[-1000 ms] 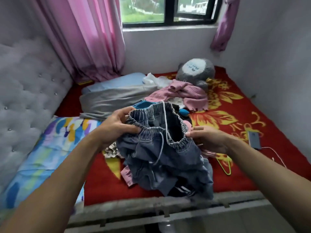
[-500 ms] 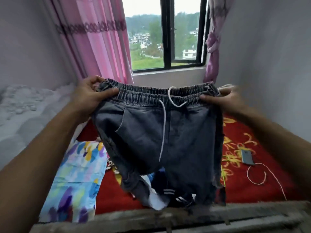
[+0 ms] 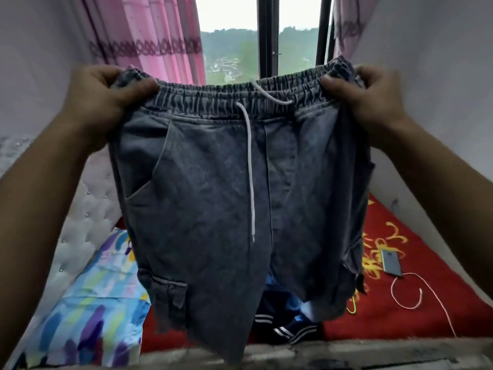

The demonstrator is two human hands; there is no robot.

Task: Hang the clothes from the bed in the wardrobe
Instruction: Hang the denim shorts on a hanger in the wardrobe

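At nine o'clock I see the tufted headboard (image 3: 80, 222), and below it, toward seven, a pillow (image 3: 88, 311) with bright painted streaks lying on the bed (image 3: 416, 327). A pink curtain (image 3: 160, 41) hangs at eleven beside the window (image 3: 232, 36).

My left hand (image 3: 104, 102) sits at ten o'clock, fingers curled and thumb pressed down over the left end of the waistband, clamped on the shorts (image 3: 213, 196). The shorts hang spread flat in front of me, filling the middle of the view and held up above the bed, front side facing me. They are grey washed denim with a gathered elastic waist. A white drawstring (image 3: 250, 169) falls from the waist straight down the centre. A slanted pocket shows at nine of the garment, and a flap pocket sits low on the left leg.

Under the hems at six o'clock lie dark clothes (image 3: 288, 327) with white stripes, on the red cover.

My right hand (image 3: 365, 94) at two o'clock grips the other end of the waistband the same way, well apart from the left.

At four o'clock a phone (image 3: 390, 263) lies on the cover with a thin cable (image 3: 416, 297) looping from it. A yellow-green hanger (image 3: 352, 307) peeks out just beside the right hem.
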